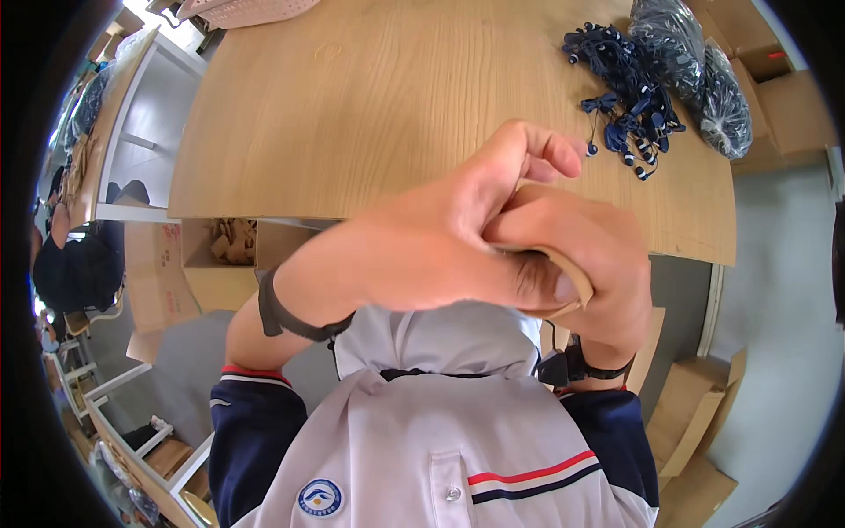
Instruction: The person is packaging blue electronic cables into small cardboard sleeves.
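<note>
Both hands come together above the table's near edge, around a small brown kraft card piece (576,277) that bends into a curve. My right hand (607,242) wraps round it from the right, fingers curled. The left thumb presses into the fold of the card, and the fingers of my left hand (475,211) arch over the right hand, the index finger bent in the air. Much of the card is hidden by the hands, so its full shape does not show. Beyond them lies a tangled heap of dark blue corded pieces with white-and-black ends (629,106), apart from both hands.
Clear plastic bags of dark items (726,106) lie at the table's far right. A pink basket (251,11) stands at the far left edge of the wooden table (352,114). Below left, a carton (233,264) holds brown card pieces. Open cartons (691,418) stand at lower right.
</note>
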Available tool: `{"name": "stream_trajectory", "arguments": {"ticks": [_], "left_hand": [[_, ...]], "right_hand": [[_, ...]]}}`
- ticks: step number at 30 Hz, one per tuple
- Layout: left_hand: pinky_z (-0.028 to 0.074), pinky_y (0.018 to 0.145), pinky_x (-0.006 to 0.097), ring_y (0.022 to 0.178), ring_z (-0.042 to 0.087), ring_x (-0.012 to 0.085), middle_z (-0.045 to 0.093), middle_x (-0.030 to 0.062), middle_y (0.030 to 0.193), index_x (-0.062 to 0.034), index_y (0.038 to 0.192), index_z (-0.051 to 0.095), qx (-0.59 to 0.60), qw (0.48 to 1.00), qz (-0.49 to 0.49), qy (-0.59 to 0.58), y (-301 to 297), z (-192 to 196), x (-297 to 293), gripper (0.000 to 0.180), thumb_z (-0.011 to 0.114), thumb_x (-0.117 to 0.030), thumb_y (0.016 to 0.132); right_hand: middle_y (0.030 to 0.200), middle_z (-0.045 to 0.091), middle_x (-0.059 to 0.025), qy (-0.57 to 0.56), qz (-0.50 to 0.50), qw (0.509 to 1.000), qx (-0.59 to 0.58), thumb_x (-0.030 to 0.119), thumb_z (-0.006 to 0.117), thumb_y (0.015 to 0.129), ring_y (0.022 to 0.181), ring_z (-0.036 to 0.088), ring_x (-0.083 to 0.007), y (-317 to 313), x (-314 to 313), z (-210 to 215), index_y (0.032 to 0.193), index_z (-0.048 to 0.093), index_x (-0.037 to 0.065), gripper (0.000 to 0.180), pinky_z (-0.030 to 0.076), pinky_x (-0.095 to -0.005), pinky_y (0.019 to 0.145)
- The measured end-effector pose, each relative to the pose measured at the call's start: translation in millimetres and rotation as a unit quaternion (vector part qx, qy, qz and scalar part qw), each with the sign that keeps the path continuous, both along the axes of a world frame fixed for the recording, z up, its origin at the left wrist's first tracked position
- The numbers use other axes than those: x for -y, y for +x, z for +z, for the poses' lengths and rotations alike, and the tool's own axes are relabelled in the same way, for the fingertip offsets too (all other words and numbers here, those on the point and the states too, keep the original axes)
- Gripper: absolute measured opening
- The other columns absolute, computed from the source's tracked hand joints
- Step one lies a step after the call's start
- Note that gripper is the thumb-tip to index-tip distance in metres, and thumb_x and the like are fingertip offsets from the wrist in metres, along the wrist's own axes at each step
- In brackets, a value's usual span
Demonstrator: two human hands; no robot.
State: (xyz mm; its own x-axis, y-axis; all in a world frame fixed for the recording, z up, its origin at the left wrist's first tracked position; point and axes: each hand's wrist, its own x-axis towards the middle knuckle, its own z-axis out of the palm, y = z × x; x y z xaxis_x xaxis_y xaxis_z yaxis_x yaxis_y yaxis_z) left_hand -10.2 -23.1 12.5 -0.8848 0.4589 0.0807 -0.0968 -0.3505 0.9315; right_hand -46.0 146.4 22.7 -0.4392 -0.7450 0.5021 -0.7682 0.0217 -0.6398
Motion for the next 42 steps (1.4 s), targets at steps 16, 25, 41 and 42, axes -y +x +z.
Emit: {"name": "stream_trajectory", "arguments": {"ticks": [16, 25, 41, 42], "left_hand": [[0.052, 0.086, 0.044, 0.099, 0.064, 0.0381, 0.064, 0.0218, 0.116, -0.0089, 0.116, 0.042, -0.618, 0.572, 0.398, -0.363, -9, -18, -25, 0.054, 0.074, 0.0, 0.073], [0.055, 0.069, 0.039, 0.088, 0.067, 0.0347, 0.061, 0.0167, 0.122, -0.006, 0.13, 0.042, -0.455, 0.828, 0.112, -0.306, -5, -1, 13, 0.058, 0.068, -0.004, 0.078], [0.05, 0.054, 0.027, 0.059, 0.067, 0.0184, 0.068, 0.0144, 0.071, 0.0042, 0.092, 0.066, -0.183, 0.961, 0.193, -0.076, -3, 9, 5, 0.013, 0.061, -0.007, 0.089], [0.051, 0.056, 0.025, 0.063, 0.069, 0.0163, 0.069, 0.0145, 0.074, 0.0047, 0.092, 0.066, -0.161, 0.967, 0.192, -0.049, -4, 8, 3, 0.013, 0.06, -0.007, 0.091]], "right_hand": [[0.122, 0.051, -0.0102, -0.277, -0.043, 0.909, 0.308, 0.01, 0.044, 0.099, 0.109, 0.051, -0.0147, 23, 10, -20, 0.139, 0.03, -0.001, 0.044, 0.042, -0.0286, 0.094], [0.078, 0.06, 0.0002, -0.083, -0.277, 0.904, 0.313, 0.005, 0.057, 0.092, 0.056, 0.045, -0.0033, 21, -13, 13, 0.114, 0.06, -0.004, 0.024, 0.03, -0.0178, 0.049], [0.09, 0.067, -0.0215, -0.071, -0.285, 0.934, -0.203, -0.01, 0.07, 0.079, 0.075, 0.064, -0.029, 4, -36, -15, 0.101, 0.067, -0.009, 0.022, 0.053, -0.0312, 0.059], [0.091, 0.065, -0.018, -0.099, -0.32, 0.933, -0.134, -0.008, 0.071, 0.079, 0.078, 0.063, -0.0273, 4, -30, -12, 0.101, 0.066, -0.01, 0.022, 0.053, -0.03, 0.061]]}}
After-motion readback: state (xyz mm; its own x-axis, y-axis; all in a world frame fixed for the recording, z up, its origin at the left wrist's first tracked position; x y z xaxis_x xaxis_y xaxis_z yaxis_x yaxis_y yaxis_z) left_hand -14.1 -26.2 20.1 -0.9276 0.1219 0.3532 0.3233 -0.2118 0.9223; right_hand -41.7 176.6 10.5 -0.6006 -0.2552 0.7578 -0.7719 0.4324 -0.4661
